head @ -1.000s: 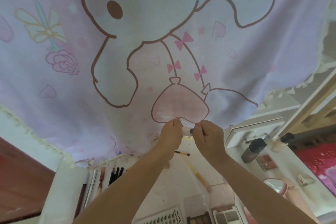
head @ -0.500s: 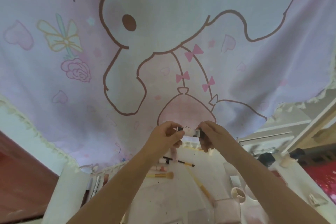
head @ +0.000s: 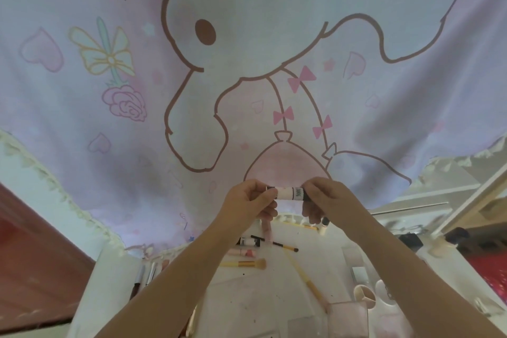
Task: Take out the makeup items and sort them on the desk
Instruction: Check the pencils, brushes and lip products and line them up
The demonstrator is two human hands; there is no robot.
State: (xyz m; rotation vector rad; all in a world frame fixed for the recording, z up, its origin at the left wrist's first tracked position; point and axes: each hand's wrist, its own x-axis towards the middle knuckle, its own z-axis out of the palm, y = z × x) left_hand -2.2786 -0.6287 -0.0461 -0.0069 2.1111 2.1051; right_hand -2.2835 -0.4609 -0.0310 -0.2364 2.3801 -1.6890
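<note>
Above the desk, in front of the printed curtain, you hold a small makeup tube level between both hands. Your left hand pinches its left end with curled fingers, and your right hand grips the dark cap end the same way; neither hand is free.

You appear to be mid-sort, checking this one item before it gets a place. The next move, as I judge it, calls for releasing one hand and lowering the tube to the desk, most likely beside the similar tube that lies there with black ends, just above a pink stick and near the yellow brushes.

The tube is short and cylindrical, pale cream-pink in the body with a dark band carrying lettering too small to read. It looks light, rigid and smooth, so set it flat, since it may roll.
</note>
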